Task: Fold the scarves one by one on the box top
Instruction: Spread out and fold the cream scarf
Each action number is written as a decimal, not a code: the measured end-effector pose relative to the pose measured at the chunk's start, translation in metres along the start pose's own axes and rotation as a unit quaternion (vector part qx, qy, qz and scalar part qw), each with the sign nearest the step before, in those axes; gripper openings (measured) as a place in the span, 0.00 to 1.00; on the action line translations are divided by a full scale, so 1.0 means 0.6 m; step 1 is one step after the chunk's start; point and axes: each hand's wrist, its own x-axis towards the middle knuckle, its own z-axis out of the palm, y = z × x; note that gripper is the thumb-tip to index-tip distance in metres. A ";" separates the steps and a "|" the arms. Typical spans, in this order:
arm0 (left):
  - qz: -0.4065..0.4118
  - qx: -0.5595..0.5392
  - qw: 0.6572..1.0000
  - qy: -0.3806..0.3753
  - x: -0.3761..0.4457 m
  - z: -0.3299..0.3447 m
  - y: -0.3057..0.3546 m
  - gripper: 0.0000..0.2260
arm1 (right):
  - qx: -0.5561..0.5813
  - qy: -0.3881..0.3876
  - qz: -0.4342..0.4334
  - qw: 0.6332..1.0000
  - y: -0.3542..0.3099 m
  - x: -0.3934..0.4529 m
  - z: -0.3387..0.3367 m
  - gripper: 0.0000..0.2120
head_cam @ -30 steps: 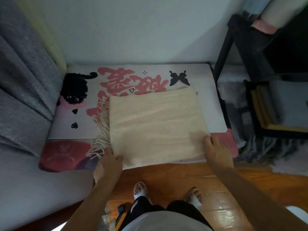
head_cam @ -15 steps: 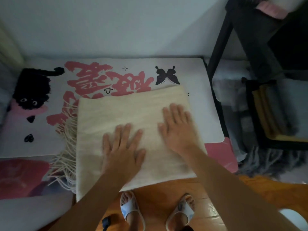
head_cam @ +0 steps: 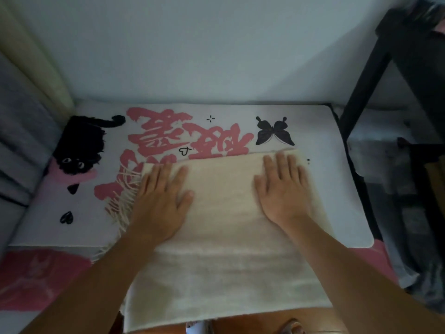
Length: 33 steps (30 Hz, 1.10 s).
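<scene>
Smoothing comes now: my left hand [head_cam: 161,201] and right hand [head_cam: 282,189] press flat, fingers spread and gripping nothing, on the folded cream fringed wool scarf [head_cam: 224,249], which next needs folding across from the fringe beside my left hand.

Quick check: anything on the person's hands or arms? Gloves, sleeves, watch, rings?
Nothing visible. The left hand and right hand are bare, with no gloves, and I can make out no rings. Both forearms are bare to the frame edge: no sleeves, watch or bands.

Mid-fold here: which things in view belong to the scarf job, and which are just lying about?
In the job:
cream scarf
printed box top
left hand, flat on scarf
right hand, flat on scarf

Lying about:
black rack
grey curtain
</scene>
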 end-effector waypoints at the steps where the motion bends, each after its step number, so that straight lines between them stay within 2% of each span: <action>1: -0.002 0.005 1.000 0.000 0.002 0.007 -0.008 0.30 | -0.006 0.010 -0.005 1.000 0.000 0.005 0.002 0.31; 3: 0.000 0.017 1.000 -0.012 0.010 0.007 -0.003 0.30 | -0.008 0.027 -0.001 1.000 -0.001 0.011 0.006 0.31; 6: 0.002 0.053 0.995 -0.080 0.027 -0.024 0.007 0.30 | -0.001 0.021 -0.012 1.000 -0.003 0.012 0.015 0.31; 9: 0.082 0.078 0.985 -0.130 0.094 -0.084 0.025 0.33 | 0.027 0.035 -0.009 0.999 0.000 -0.001 0.007 0.30; 11: 0.107 0.022 0.976 -0.190 0.140 -0.107 0.039 0.38 | 0.067 0.059 0.065 0.994 0.026 -0.036 -0.007 0.31; 13: 0.097 -0.017 0.968 -0.230 0.169 -0.112 0.039 0.39 | 0.107 0.018 0.154 0.982 0.062 -0.092 -0.019 0.32; 15: 0.079 -0.039 0.960 -0.265 0.180 -0.114 0.026 0.35 | 0.170 -0.050 0.219 0.960 0.084 -0.141 -0.028 0.24; 17: 0.068 -0.072 0.945 -0.313 0.171 -0.122 0.013 0.29 | 0.223 -0.076 0.233 0.944 0.091 -0.142 -0.043 0.12; 20: -0.016 -0.174 0.901 -0.396 0.119 -0.124 -0.011 0.18 | 0.122 -0.041 0.154 0.980 0.096 -0.061 -0.075 0.07; 22: -0.085 -0.267 0.857 -0.433 0.049 -0.124 -0.025 0.20 | 0.059 0.002 0.095 0.994 0.089 0.022 -0.092 0.05; 24: -0.147 -0.360 0.828 -0.404 -0.029 -0.114 -0.028 0.20 | 0.005 0.035 0.021 0.999 0.064 0.093 -0.095 0.07; 26: -0.235 -0.447 0.778 -0.373 -0.108 -0.102 -0.015 0.18 | 0.002 0.060 -0.074 0.995 0.027 0.127 -0.079 0.16; 27: -0.260 -0.451 0.773 -0.363 -0.143 -0.093 -0.010 0.19 | 0.013 0.069 -0.120 0.990 0.010 0.127 -0.067 0.21; 28: -0.273 -0.423 0.790 -0.349 -0.169 -0.077 -0.013 0.20 | 0.031 0.076 -0.146 0.986 -0.003 0.121 -0.052 0.23; 30: -0.251 -0.331 0.849 -0.327 -0.199 -0.056 -0.037 0.28 | 0.050 0.061 -0.144 0.986 -0.015 0.101 -0.029 0.27; 32: -0.204 -0.172 0.908 -0.325 -0.203 -0.015 -0.098 0.42 | 0.021 0.008 -0.106 0.994 -0.007 0.092 -0.021 0.34; 33: -0.177 -0.092 0.933 -0.300 -0.195 -0.014 -0.114 0.44 | 0.008 -0.016 -0.090 0.996 -0.001 0.095 -0.027 0.37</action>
